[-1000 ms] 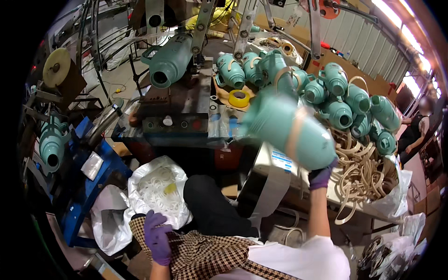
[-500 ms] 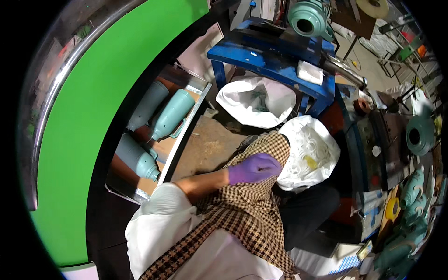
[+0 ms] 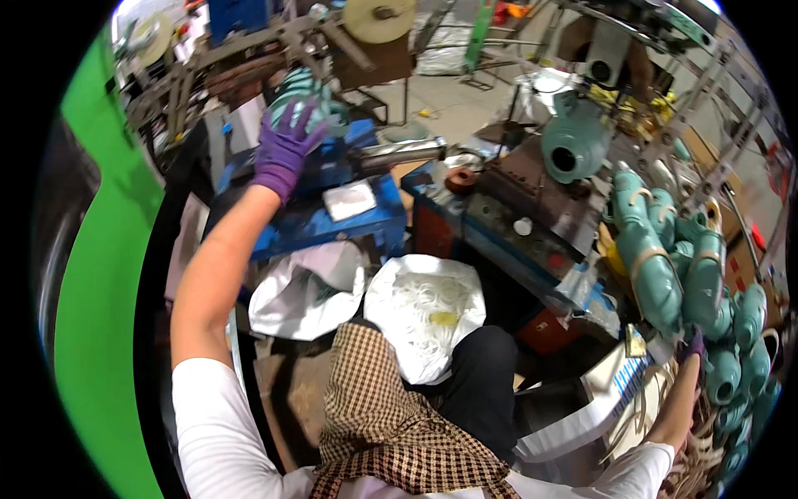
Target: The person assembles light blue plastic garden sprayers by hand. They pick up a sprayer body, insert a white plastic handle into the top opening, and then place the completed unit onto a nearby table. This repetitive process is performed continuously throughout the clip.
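Note:
My left hand [image 3: 289, 148], in a purple glove, reaches out to the far left with its fingers spread over a ribbed teal plastic part [image 3: 301, 86] on the blue metal stand [image 3: 287, 226]. Out to the right, my right hand [image 3: 691, 344], gloved in purple too, is at the lower end of a teal flask body with a handle [image 3: 705, 287]. That flask body lies among several others in a pile. Most of my right fingers are hidden, so their grip does not show.
Between my knees and the stand sit a white bag of white rings [image 3: 399, 287] and another white bag [image 3: 287, 303]. A machine table [image 3: 532, 220] bears a teal flask body [image 3: 573, 141]. A green panel [image 3: 87, 333] curves along the left; a folded white cloth [image 3: 349, 200] lies on the stand.
My view has swung toward the right. The left hand has gone from my lap to the teal part on the stand, its fingers now spread. My right hand has come into view by the pile.

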`<state>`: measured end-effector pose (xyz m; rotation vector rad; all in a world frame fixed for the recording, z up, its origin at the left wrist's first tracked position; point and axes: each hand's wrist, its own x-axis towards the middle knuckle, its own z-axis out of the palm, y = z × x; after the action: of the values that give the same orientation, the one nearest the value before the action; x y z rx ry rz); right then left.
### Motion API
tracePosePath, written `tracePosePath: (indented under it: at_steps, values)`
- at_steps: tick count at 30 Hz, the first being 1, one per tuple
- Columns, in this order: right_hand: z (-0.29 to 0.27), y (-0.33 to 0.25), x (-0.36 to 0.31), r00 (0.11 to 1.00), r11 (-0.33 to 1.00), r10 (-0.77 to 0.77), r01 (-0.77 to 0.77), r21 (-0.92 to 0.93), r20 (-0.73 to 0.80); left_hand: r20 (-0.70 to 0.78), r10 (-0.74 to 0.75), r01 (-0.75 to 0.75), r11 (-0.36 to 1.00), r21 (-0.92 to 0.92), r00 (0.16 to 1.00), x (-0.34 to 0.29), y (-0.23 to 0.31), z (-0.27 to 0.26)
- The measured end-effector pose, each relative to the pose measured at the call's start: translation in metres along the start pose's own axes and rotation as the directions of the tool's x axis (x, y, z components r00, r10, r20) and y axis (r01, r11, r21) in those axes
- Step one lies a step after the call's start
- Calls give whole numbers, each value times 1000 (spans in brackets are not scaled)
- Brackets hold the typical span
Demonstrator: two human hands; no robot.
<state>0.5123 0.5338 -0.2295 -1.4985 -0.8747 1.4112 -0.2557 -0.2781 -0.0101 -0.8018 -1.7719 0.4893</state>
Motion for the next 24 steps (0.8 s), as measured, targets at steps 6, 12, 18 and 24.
tracePosePath:
  at_steps: [6,12,18,24]
  values:
    - [-36,52,-40,993,996,89,-90,4,76,-6,94,-91,941,-327,996,-22,17,-54]
    - [-24,76,-37,1000,1000,2,-2,24,17,17,-521,416,660,-626,853,-175,19,-213]
    - [1,73,-42,994,998,-65,65,4,-90,905,-414,-3,-910,-415,96,-350,78,-262]
    - [72,66,-187,489,516,-835,855,-51,-253,984,-180,-153,-973,-175,20,-300,122,-274]
